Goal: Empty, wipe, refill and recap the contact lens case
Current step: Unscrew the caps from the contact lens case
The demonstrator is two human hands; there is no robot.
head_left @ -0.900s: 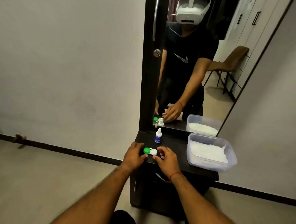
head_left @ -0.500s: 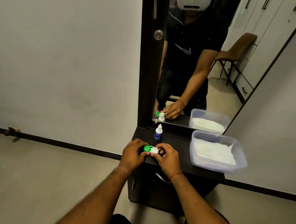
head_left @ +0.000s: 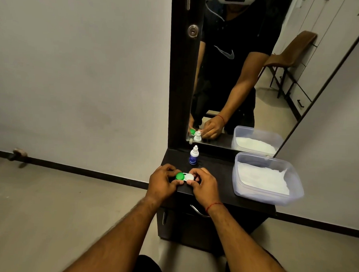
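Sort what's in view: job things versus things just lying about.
Job: contact lens case, gripped by left hand and right hand; dropper bottle; clear tub of white material, probably for wiping.
Lying about: mirror; reflected chair; doorstop by the wall.

Dim, soft indoor light with no hard source in view; the pale wall [head_left: 74, 68] on the left reads as an even grey. The brightest patch is the warm floor reflected in the mirror [head_left: 240, 76], far right. Shadows are faint, with blurred edges. The black desk [head_left: 218, 171] swallows detail, while the white contents of the plastic container [head_left: 267, 197] and the white half of the contact lens case [head_left: 184, 176] look nearly washed out. Wide-angle bending tilts the mirror's frame and slants the skirting [head_left: 89, 169]; the left hand [head_left: 161, 181] and right hand [head_left: 204, 186] look slightly soft
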